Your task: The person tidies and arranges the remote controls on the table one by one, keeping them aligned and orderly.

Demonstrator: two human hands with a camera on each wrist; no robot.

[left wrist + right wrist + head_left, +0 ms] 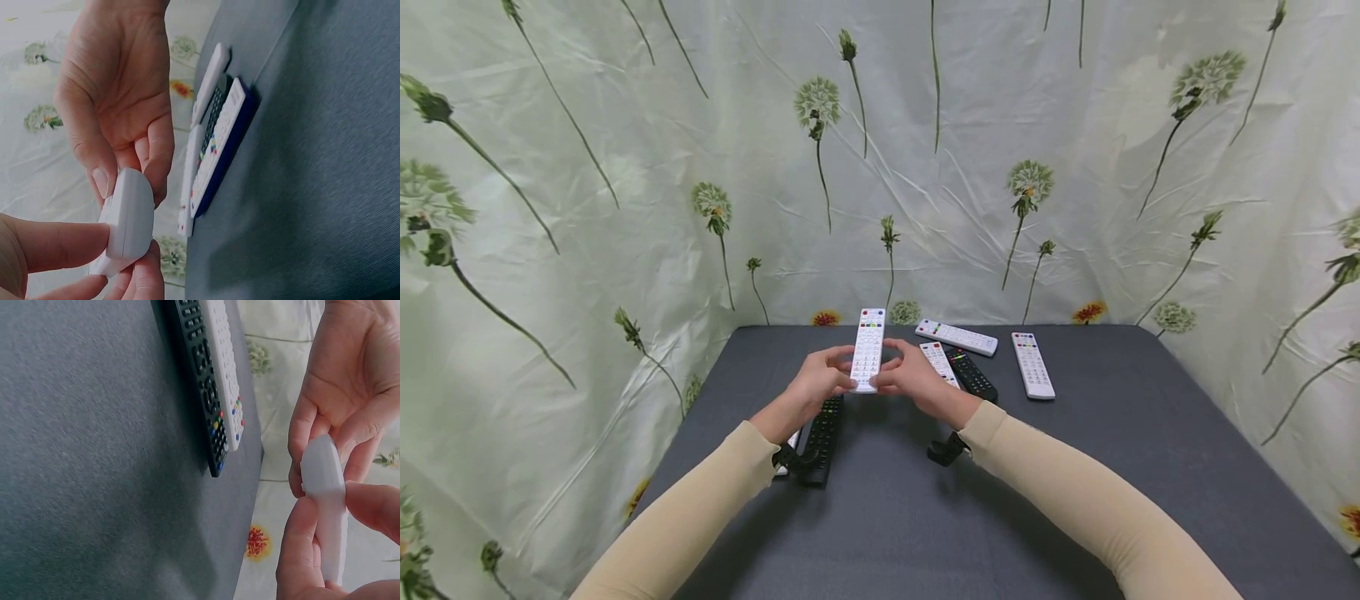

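Note:
Both hands hold one white remote control (868, 350) up above the dark table, its buttons facing the head camera and its long side upright. My left hand (815, 379) pinches its left edge near the lower end, thumb on the front. On the opposite edge my right hand (917, 379) grips it the same way. In the left wrist view the end of the white remote (128, 219) shows between the fingers of both hands. The right wrist view shows the white remote (325, 506) edge-on, with fingertips behind it.
Right of the hands lie a white remote (957, 337), a partly covered white remote (938, 362), a black remote (972, 375) and another white remote (1033, 367). Beneath the left wrist are a black remote (822, 442) and a partly hidden white one. A flowered curtain (925, 167) hangs behind the table (925, 517).

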